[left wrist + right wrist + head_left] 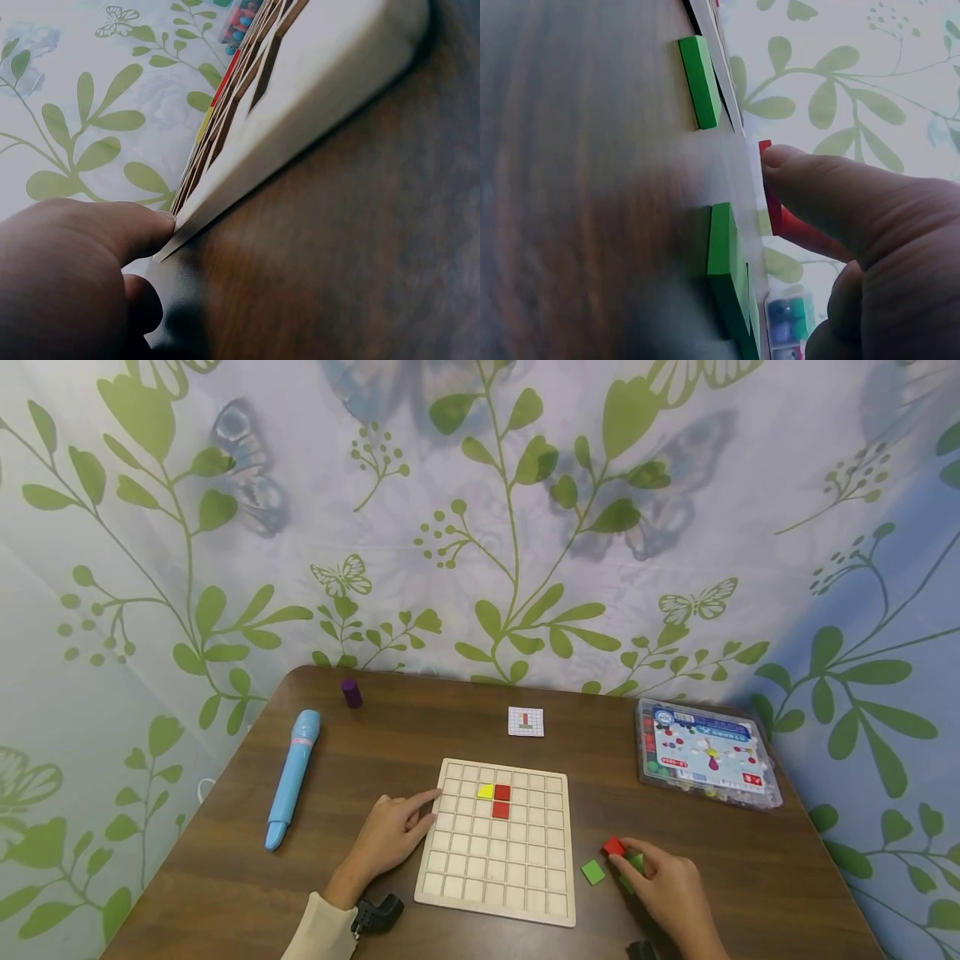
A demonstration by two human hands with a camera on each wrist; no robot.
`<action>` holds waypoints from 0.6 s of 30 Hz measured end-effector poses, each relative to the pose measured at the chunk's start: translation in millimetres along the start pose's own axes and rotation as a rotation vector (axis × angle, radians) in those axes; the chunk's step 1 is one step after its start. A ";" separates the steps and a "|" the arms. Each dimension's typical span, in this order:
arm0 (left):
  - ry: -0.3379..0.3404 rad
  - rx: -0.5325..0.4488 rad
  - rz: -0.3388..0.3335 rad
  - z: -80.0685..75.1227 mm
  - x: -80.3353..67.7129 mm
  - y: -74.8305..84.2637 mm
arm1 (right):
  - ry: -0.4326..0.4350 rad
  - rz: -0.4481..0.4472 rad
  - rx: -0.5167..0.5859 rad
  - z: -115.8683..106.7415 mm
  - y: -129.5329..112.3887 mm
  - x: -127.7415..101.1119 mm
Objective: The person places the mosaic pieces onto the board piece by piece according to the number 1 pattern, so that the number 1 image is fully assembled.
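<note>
My right hand (669, 887) pinches a red square tile (612, 847) between thumb and fingers, to the right of the wooden grid board (495, 877). In the right wrist view the tile (771, 187) stands on edge, partly covered by the thumb. A green tile (593, 872) lies beside the board, and more green tiles (724, 262) lie under my right hand. Fingertips of my left hand (387, 833) touch the board's left edge, the fingers loosely extended. Two red tiles (501, 810) sit one above the other in the grid, with a yellow quarter-round tile (486, 791) left of the upper one.
A small card (526, 722) with a coloured grid pattern lies behind the board. At the back right is a clear plastic box (708, 752) of colourful pieces. A blue microphone (293, 777) and a purple cylinder (351, 693) are on the left. Patterned cloth hangs behind the table.
</note>
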State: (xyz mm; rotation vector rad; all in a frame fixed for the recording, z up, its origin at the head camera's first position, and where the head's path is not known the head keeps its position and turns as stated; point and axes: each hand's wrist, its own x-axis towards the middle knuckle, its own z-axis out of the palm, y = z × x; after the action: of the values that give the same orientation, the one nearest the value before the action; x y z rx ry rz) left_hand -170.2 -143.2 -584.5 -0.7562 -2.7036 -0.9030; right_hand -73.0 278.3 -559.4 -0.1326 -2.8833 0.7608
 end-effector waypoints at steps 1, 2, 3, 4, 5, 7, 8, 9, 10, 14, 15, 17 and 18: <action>0.002 0.005 0.002 0.2 0.0 -0.1 | 0.017 -0.016 0.000 0.7 -0.1 -0.4; 0.004 0.005 0.001 0.2 -0.2 -0.1 | 0.036 -0.032 -0.003 1.5 -0.2 -0.4; 0.005 0.008 0.000 0.4 -0.3 -0.2 | 0.051 -0.047 -0.006 2.3 -0.2 -0.5; 0.006 0.009 -0.001 0.5 -0.3 -0.2 | 0.064 -0.057 -0.008 2.9 -0.4 -0.4; 0.007 0.012 -0.001 0.6 -0.2 -0.3 | 0.079 -0.070 -0.009 3.5 -0.4 -0.3; 0.008 0.013 -0.002 0.5 -0.1 0.0 | 0.104 -0.097 -0.011 4.3 -0.6 -0.6; 0.009 0.012 -0.001 0.5 0.1 0.2 | 0.115 -0.108 -0.011 4.6 -0.8 -0.6; 0.009 0.011 -0.001 0.5 0.3 0.3 | 0.126 -0.119 -0.007 4.8 -1.2 -0.8; 0.010 0.009 0.000 0.3 0.6 0.6 | 0.135 -0.129 -0.002 4.9 -1.8 -0.8; 0.010 0.004 -0.003 0.1 1.4 1.0 | 0.157 -0.149 0.065 6.5 -6.4 -0.8; 0.009 0.003 -0.006 0.1 1.3 1.0 | 0.160 -0.149 0.090 7.0 -7.9 -0.7; 0.008 0.007 -0.007 0.4 1.1 0.7 | 0.165 -0.150 0.139 8.2 -11.3 -0.6; 0.006 0.009 -0.006 0.7 0.9 0.4 | 0.169 -0.151 0.161 8.7 -13.0 -0.7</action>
State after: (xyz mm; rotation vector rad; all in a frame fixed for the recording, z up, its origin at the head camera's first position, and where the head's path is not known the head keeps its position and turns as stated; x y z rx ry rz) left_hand -170.8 -142.2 -584.6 -0.7429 -2.7038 -0.8918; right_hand -74.4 262.7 -560.6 0.0386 -2.6269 0.9011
